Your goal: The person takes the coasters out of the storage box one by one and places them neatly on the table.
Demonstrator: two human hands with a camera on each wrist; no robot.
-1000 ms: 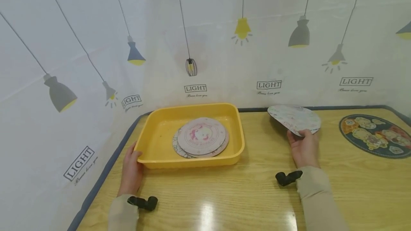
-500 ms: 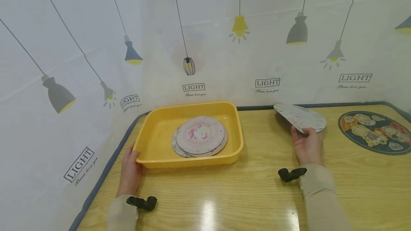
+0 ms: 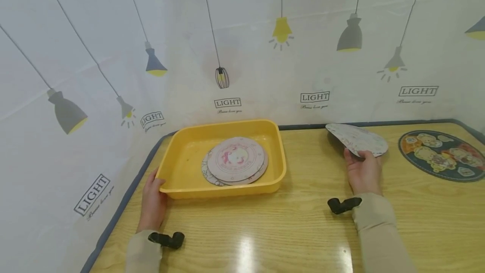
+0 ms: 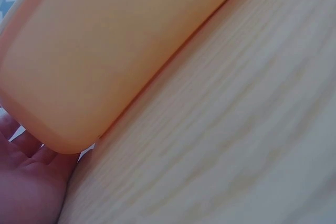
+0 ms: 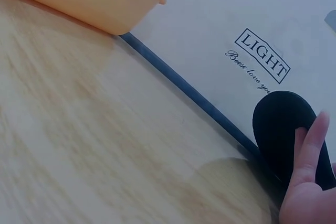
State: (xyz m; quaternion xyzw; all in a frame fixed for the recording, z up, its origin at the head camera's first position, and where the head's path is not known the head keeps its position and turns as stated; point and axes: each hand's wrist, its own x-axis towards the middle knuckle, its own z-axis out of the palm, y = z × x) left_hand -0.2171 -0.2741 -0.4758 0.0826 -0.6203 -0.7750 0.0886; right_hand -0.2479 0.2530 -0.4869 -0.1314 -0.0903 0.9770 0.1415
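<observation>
My left hand (image 3: 153, 201) holds the near left corner of a yellow plastic tray (image 3: 223, 191), its thumb at the rim and its fingers along the outer side. Inside the tray lie overlapping round mats; the top one (image 3: 236, 159) is pink with a printed figure. In the head view, my right hand (image 3: 364, 174) pinches the near edge of another round mat (image 3: 358, 137), pale and patterned on top. That mat is tilted and bent, its left side raised. The right wrist view shows its black underside (image 5: 283, 124), with fingers against it.
A dark round mat (image 3: 443, 155) with cartoon food pictures lies flat at the far right of the wooden table (image 3: 295, 231). Behind the table stands a white sheet (image 3: 257, 54) printed with lamps, with a dark blue strip (image 3: 303, 127) along its foot.
My right hand has shifted slightly right with the pale mat, whose left side now stands more steeply. My left hand stays at the corner of the tray.
</observation>
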